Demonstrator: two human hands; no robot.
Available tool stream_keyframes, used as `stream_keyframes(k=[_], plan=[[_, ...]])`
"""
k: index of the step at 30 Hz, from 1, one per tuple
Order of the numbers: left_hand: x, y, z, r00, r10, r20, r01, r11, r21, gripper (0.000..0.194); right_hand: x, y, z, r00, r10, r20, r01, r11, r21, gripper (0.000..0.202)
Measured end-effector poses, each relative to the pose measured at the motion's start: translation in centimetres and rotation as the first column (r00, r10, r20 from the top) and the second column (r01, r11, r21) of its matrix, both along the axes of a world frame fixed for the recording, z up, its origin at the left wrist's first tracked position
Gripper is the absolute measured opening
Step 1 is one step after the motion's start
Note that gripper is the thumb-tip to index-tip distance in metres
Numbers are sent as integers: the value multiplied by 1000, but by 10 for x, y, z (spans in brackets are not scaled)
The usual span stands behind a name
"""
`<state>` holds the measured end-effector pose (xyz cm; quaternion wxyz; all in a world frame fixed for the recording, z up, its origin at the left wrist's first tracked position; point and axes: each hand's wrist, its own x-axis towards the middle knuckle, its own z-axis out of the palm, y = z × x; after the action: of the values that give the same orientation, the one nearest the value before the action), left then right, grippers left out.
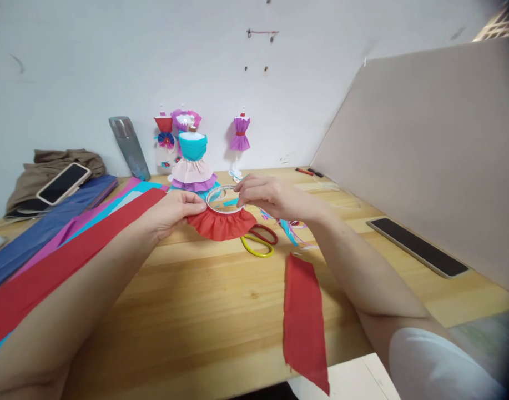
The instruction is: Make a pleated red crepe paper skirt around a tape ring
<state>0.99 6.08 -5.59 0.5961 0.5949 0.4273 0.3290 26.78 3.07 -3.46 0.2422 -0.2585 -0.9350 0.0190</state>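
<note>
Between both hands, above the wooden table, is a white ring point(210, 194) that looks like a tape roll. Gathered red crepe paper point(223, 225) fans out along its near side like a ruffle. My left hand point(177, 211) pinches the ruffle and ring at the left, thumb on top. At the right, my right hand point(262, 194) has its bent fingers closed on the ring's edge; its fingertips are partly hidden. Just behind and below the ruffle lie scissors point(260, 244) with red and yellow handles. A loose red paper strip point(306, 319) rests nearer to me on the right.
Small dress forms point(191, 150) in coloured paper stand along the wall, beside a grey bottle point(129, 147). Long paper strips point(91, 250) cover the left side. One phone point(65, 183) sits on brown cloth; another dark phone-like slab point(418, 247) lies by the right partition point(441, 144).
</note>
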Motion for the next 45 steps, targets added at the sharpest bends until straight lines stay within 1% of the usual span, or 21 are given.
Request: stream_keyframes(k=[3,6,9,13,16,18,19,21,24,27,29,31,33,35,37,39,42,45], plan=[[0,-1,2,1000,7,-15,-6,998,59,25,2,2,0,1000,5,-7,-5,1000,-29,31],[1,-3,4,1000,15,8,-15,994,108,23,3,3,0,1000,3,-3,-4,998,-63,30],[3,-4,6,999,46,17,-48,984,169,21,2,5,-1,1000,-7,-8,6,996,-86,28],[7,-7,7,993,117,-16,-109,960,260,20,2,5,-3,999,-24,-21,22,995,-98,25],[9,-11,9,986,160,-42,-136,928,345,17,2,5,-3,999,-34,-37,30,994,-102,24],[9,-13,12,983,179,-49,-148,914,378,17,2,4,-3,998,-26,-53,21,995,-93,23],[8,-14,12,983,176,-50,-146,918,369,18,2,4,-3,998,-21,-61,16,996,-83,22],[7,-13,13,989,147,-30,-131,943,305,20,3,4,-2,997,-13,-72,9,998,-57,23],[4,-11,12,992,115,48,-123,971,207,26,2,5,-2,998,8,-63,-8,1000,-3,26],[2,-11,12,980,133,150,-156,975,156,31,1,10,-6,993,76,-88,-62,988,144,30],[2,-15,14,968,138,210,-176,969,173,35,1,14,-11,985,111,-130,-68,953,294,31],[3,-23,19,963,131,237,-192,948,256,38,0,17,-17,979,128,-158,-44,893,447,28],[5,-34,26,969,134,209,-205,908,366,35,-2,20,-23,979,141,-148,-31,819,574,25],[5,-48,34,979,150,137,-197,865,461,30,-3,22,-27,981,155,-120,-37,747,664,25],[4,-61,40,987,153,39,-149,828,541,26,-5,22,-30,979,170,-112,-38,692,721,27],[1,-72,44,988,146,-49,-88,795,600,28,-7,20,-30,977,179,-116,-31,657,754,28],[-3,-81,47,988,116,-103,-18,745,667,32,-10,16,-28,977,178,-119,-21,633,774,27],[-2,-86,51,986,113,-122,6,709,705,30,-11,14,-27,979,173,-112,-23,629,777,25]])
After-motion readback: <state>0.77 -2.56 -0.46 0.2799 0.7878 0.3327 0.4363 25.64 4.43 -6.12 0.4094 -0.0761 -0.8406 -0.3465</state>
